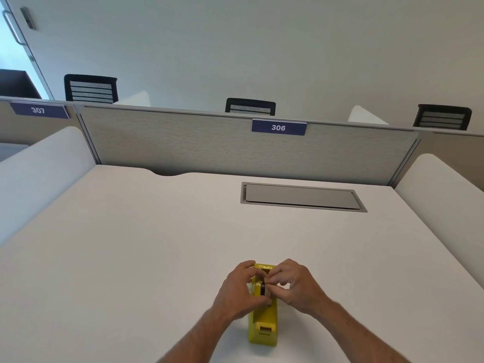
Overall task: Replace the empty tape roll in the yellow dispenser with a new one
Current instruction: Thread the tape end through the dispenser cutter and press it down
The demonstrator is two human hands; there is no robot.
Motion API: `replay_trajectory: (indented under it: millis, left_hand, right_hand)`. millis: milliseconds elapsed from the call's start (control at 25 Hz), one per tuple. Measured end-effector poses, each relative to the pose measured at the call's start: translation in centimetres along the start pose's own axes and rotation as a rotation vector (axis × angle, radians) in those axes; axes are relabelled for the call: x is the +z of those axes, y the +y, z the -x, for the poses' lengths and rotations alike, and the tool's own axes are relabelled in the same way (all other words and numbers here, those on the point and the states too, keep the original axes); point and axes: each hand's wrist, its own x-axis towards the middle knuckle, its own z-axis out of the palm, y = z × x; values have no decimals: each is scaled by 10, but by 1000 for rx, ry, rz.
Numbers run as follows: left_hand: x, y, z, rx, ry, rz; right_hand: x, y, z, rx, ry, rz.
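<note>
- Two bare forearms enter from the bottom edge and converge on a yellow tape dispenser [263,314] that stands on the white desk [131,258], near the person and slightly right of centre.
- Yellow plastic makes up the whole body of the dispenser, a narrow block with a recessed rectangular opening at its near end and another opening at its far end.
- Its long axis runs almost straight away from the person, near end toward the bottom edge of the view, far end toward the grey partition [209,142].
- Which end carries the cutter cannot be told from this view.
- At the middle of the dispenser sits a small dark round part [262,287], seemingly the hub or roll core; it is too small and too covered to say more.
- The left hand [235,292] wraps the left side of the dispenser, fingers curled together and clamped on the yellow body, thumb over the top by the dark part.
- The right hand [293,284] comes in from the right, fingertips bunched together and pinching at the dark part; whether they actually hold it cannot be told.
- The two hands touch or nearly touch over the dispenser's middle.
- Farther back a grey rectangular cable hatch [301,197] is set flush in the desk, well apart from the dispenser.
- A blue label reading 306 [278,127] hangs on the partition's top edge, and another reading 307 [38,110] is to the left.
- Three black mesh chair backs [90,88] show beyond the partition.
</note>
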Motion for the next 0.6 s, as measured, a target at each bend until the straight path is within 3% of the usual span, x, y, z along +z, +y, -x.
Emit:
replay_trajectory:
  millis: [600]
  left_hand:
    - [-8,4,1,11,-21,-5]
  right_hand:
    - [-1,4,8,-148,18,122]
